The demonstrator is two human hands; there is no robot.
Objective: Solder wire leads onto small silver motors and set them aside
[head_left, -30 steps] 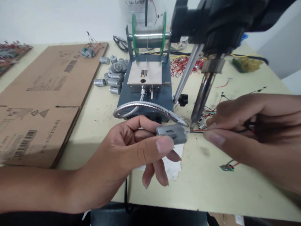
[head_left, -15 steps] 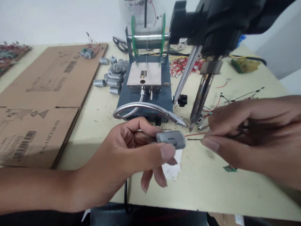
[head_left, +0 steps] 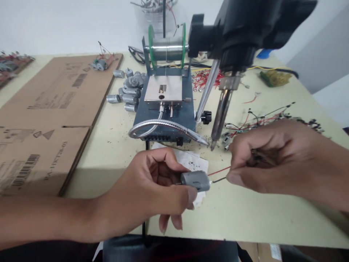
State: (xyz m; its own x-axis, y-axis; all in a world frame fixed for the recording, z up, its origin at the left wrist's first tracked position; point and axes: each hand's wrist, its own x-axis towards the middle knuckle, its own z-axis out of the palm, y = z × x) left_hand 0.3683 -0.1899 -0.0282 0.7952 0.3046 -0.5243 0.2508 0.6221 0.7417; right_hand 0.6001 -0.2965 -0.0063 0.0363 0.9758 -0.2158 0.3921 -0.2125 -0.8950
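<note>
Between thumb and fingers, my left hand [head_left: 158, 185] holds a small grey motor [head_left: 195, 180], its shaft pointing left and its terminal end to the right. My right hand [head_left: 261, 163] pinches a red wire [head_left: 219, 170] and a black wire [head_left: 219, 179]. The black wire's tip meets the motor's terminal end; whether the red one touches is hard to tell. Above the wires, the soldering iron [head_left: 218, 123] points down from its stand. Beside its tip ends the metal solder feed tube [head_left: 200, 139]. White paper [head_left: 191, 160] with dark specks lies under the motor.
The solder feeder [head_left: 163, 87] carries a green-rimmed solder spool [head_left: 167, 47]. Several grey motors [head_left: 131, 91] are heaped to its left, beside flat cardboard [head_left: 54, 105]. Red wires [head_left: 200, 80] lie behind the iron, and wired parts [head_left: 259, 120] behind my right hand. A yellowish sponge [head_left: 275, 78] rests farther back.
The motor and both hands are lower in view, and the wires have come closer to the motor, the black tip now at its end. The whole view has shifted slightly.
</note>
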